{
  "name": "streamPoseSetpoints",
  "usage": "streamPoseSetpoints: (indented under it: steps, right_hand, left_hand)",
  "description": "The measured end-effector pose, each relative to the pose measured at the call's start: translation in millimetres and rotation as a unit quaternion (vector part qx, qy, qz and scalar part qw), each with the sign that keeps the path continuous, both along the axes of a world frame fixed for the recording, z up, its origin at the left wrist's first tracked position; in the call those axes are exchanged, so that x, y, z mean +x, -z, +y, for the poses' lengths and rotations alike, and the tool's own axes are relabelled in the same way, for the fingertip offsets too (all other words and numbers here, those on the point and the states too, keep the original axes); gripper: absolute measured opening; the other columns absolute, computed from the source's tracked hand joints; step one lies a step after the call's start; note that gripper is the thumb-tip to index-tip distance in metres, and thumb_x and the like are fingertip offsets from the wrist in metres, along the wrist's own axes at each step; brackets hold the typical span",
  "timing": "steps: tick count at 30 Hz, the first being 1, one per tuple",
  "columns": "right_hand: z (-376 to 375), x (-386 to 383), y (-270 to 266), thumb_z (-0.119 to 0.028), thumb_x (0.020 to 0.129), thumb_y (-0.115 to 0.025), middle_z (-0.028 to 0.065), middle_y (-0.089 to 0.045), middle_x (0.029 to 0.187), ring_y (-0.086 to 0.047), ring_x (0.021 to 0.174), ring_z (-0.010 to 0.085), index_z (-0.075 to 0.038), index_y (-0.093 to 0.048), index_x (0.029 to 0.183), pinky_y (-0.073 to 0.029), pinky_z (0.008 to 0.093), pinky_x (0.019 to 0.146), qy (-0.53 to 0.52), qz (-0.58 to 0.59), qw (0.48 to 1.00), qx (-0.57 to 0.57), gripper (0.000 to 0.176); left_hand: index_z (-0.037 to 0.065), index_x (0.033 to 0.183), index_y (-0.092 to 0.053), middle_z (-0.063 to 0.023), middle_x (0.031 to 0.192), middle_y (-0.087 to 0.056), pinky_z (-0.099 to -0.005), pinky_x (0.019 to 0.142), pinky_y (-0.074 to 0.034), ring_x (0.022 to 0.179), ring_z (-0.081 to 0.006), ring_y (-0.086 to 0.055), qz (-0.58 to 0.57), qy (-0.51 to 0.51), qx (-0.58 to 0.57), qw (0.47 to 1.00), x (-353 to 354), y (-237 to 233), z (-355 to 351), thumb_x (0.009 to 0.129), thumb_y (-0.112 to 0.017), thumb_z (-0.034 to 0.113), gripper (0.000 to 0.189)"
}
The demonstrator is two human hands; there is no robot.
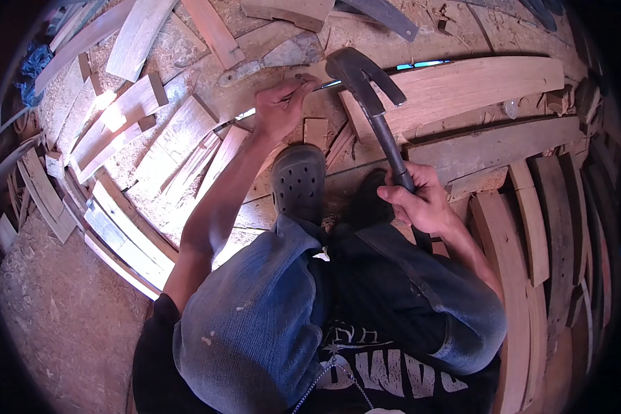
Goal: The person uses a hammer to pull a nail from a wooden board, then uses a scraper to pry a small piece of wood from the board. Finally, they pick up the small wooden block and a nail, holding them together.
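A claw hammer is held in my right hand, whose fingers wrap round the handle. The hammer's dark head points up and away, above the wooden floor. My left hand is further forward and to the left, its fingers pinched together low over the boards. What they hold, if anything, is too small to name. Just right of the hammer head lies a long, curved pale plank.
A grey clog is on my foot between the hands. Curved boards stand in a row at the right. Cut wood pieces and a blue plastic bundle lie at the left. A handsaw blade is at the top.
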State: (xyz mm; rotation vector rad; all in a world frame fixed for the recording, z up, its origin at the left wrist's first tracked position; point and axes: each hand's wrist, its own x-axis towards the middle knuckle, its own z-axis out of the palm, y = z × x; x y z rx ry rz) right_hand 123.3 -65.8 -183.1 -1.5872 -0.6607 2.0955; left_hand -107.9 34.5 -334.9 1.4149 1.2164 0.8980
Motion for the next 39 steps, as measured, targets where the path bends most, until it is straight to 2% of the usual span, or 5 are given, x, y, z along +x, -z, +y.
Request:
streamPoseSetpoints:
  steps: [15, 23, 30, 32, 39]
  right_hand:
    - [2, -3, 4, -0.006, 0.087, -0.066, -0.0024, -0.046, 0.053, -0.046, 0.040, 0.0051, -0.004, -0.049, 0.075, -0.032, 0.0228, 0.035, -0.057, 0.027, 0.988, 0.142, 0.020]
    - [11, -5, -6, -0.009, 0.085, -0.068, -0.0047, -0.043, 0.053, -0.042, 0.051, 0.0040, -0.004, -0.051, 0.066, -0.033, 0.0259, 0.045, -0.071, -0.006, 0.997, 0.042, 0.026]
    - [12, -8, -6, -0.008, 0.084, -0.069, -0.0026, -0.044, 0.056, -0.043, 0.055, 0.0062, -0.002, -0.052, 0.067, -0.035, 0.0276, 0.050, -0.094, -0.038, 0.995, 0.021, 0.024]
    - [10, -6, -4, -0.008, 0.084, -0.069, -0.0024, -0.043, 0.056, -0.043, 0.055, 0.0063, -0.002, -0.053, 0.067, -0.035, 0.0275, 0.050, -0.110, -0.041, 0.992, 0.050, 0.024]
    - [12, -8, -11, -0.008, 0.084, -0.069, -0.0025, -0.041, 0.057, -0.041, 0.056, 0.0060, -0.001, -0.055, 0.068, -0.034, 0.0280, 0.050, -0.068, -0.005, 0.997, -0.036, 0.022]
  left_hand:
    - [0.002, 0.094, -0.073, -0.0137, 0.089, -0.073, -0.0262, 0.062, -0.053, 0.074, -0.0162, -0.071, -0.049, 0.012, 0.097, 0.994, -3, 37, 0, 0.084, -0.067, 0.002, 0.012]
    - [0.003, 0.092, -0.073, -0.0139, 0.083, -0.072, -0.0261, 0.058, -0.052, 0.069, -0.0194, -0.071, -0.046, 0.014, 0.127, 0.991, -4, 42, 2, 0.081, -0.068, 0.001, 0.013]
    - [0.005, 0.092, -0.073, -0.0137, 0.076, -0.070, -0.0268, 0.053, -0.049, 0.063, -0.0174, -0.069, 0.005, 0.009, -0.014, 1.000, -10, 51, -2, 0.080, -0.066, 0.000, 0.014]
    - [0.001, 0.107, -0.059, -0.0090, 0.099, -0.063, -0.0336, 0.087, -0.049, 0.085, -0.0180, -0.061, -0.050, 0.131, -0.067, 0.988, -28, 81, -5, 0.092, -0.050, 0.039, 0.042]
    - [0.000, 0.101, -0.059, -0.0104, 0.096, -0.060, -0.0399, 0.091, -0.047, 0.085, -0.0204, -0.060, -0.048, 0.048, -0.187, 0.980, -15, 48, -3, 0.089, -0.059, 0.024, 0.027]
